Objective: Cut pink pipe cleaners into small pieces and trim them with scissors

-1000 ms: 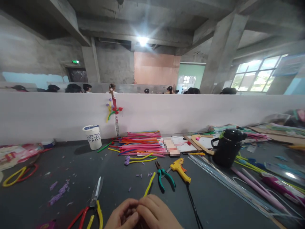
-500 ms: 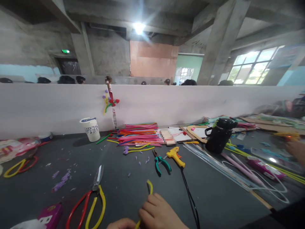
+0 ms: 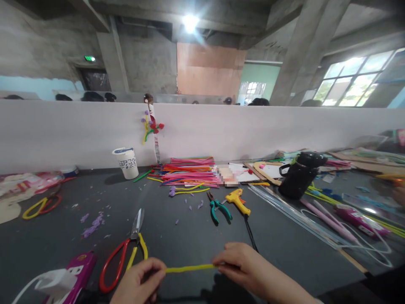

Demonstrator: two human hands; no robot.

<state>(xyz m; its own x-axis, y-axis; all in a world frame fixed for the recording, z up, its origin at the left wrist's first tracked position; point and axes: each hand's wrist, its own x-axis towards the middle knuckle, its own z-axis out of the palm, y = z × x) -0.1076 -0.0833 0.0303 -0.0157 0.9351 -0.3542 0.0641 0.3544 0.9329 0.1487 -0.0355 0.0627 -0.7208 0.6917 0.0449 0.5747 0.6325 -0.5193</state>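
Note:
A yellow fuzzy stem (image 3: 190, 268) is held out nearly level between both hands, above the dark table. My left hand (image 3: 141, 280) pinches its left end, beside the scissors (image 3: 136, 236) with one red and one yellow handle, whose yellow handle it partly covers. The right end is pinched by my right hand (image 3: 242, 266). Beyond the hands lie teal-handled pliers (image 3: 218, 210) and a yellow glue gun (image 3: 238, 201) with a black cord. Two yellow stems with purple tips (image 3: 190, 191) rest in front of a pile of coloured stems (image 3: 190, 173).
A white cup (image 3: 126, 164) stands near the partition (image 3: 95, 135). Purple scraps (image 3: 93, 226) and a purple power strip (image 3: 77, 276) are at left. To the right are a black bottle (image 3: 300, 175), clear rods (image 3: 291, 215) and a white cable. Another person's hand shows at the far right edge.
My hands have come up and moved apart, stretching the yellow stem level between them. Earlier it stood up from my right hand. The whole view has shifted slightly.

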